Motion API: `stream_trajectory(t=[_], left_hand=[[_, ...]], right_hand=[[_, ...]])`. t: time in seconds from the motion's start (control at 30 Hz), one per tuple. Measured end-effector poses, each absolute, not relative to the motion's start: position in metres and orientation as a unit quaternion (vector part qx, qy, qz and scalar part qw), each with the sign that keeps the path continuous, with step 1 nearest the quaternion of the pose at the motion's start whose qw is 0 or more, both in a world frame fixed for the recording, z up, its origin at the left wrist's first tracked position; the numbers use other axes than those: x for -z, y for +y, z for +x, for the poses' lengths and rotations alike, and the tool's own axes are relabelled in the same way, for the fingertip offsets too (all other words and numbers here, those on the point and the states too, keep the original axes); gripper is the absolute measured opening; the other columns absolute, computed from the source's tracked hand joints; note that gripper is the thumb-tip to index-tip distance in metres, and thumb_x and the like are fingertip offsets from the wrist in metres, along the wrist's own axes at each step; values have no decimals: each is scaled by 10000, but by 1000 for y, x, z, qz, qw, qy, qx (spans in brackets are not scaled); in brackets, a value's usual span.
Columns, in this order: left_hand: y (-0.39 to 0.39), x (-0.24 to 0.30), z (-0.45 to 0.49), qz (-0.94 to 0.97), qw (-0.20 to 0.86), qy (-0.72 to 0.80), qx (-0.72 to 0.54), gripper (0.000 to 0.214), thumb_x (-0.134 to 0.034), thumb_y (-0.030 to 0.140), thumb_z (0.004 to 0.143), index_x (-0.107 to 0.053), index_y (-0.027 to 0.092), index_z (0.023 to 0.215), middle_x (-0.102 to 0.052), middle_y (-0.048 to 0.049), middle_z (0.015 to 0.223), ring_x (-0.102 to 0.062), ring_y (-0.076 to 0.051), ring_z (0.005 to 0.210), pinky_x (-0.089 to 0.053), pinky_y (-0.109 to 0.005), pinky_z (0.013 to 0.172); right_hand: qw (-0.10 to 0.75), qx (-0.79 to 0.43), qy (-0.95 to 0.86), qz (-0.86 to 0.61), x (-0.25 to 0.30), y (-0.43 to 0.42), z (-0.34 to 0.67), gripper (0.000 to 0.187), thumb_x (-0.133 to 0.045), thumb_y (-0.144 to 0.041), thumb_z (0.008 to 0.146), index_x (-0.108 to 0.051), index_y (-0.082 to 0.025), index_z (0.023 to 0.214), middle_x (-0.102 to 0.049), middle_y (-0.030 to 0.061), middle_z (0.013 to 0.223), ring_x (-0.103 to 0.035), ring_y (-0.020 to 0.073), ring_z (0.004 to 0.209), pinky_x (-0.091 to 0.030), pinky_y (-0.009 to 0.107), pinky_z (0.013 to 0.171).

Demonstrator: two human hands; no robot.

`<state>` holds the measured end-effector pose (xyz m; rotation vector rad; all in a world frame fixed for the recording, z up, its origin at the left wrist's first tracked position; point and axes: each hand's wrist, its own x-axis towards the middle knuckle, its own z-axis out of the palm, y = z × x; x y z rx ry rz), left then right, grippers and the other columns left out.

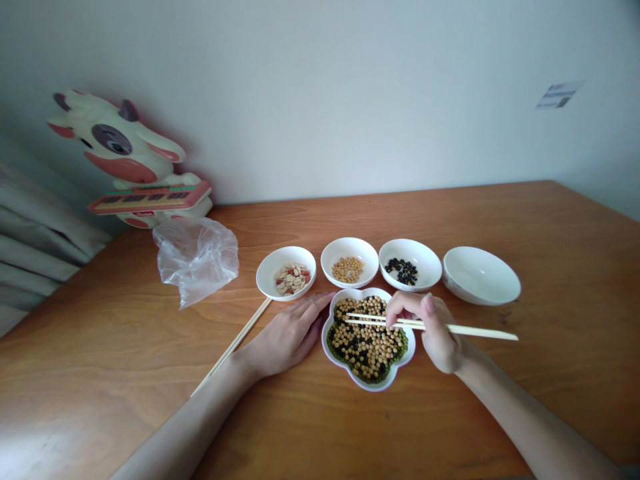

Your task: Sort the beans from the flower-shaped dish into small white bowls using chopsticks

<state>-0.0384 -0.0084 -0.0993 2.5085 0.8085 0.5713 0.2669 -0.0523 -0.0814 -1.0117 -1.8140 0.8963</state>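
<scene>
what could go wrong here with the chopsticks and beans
The round yellow beans could slip from the chopsticks in the right hand and roll across the wooden table. The left hand lies close to the rim of the flower-shaped white dish, so a nudge might shift it and spill the heap. The loose chopsticks beside the small bowl of seeds could also get knocked.
</scene>
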Motion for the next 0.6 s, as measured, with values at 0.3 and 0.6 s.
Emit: stream_trajectory(t=[0.3, 0.6], left_hand=[[-9, 97, -37, 905, 221, 296, -210, 553, -470, 183, 1063, -344, 232, 1599, -521, -115, 1570, -530, -253, 1439, -476, -470, 1213], [-9, 98, -37, 903, 229, 297, -212, 565, -455, 180, 1065, -322, 236, 1612, -497, -118, 1590, -513, -259, 1451, -454, -491, 1229]], right_hand=[[463, -349, -716, -388, 86, -52, 265, 725, -148, -544, 1111, -710, -216, 792, -695, 45, 756, -605, 193, 693, -411, 351, 654], [444, -365, -720, -388, 87, -51, 263, 745, -113, -613, 1081, -697, -228, 824, -670, 49, 754, -590, 215, 700, -403, 362, 658]])
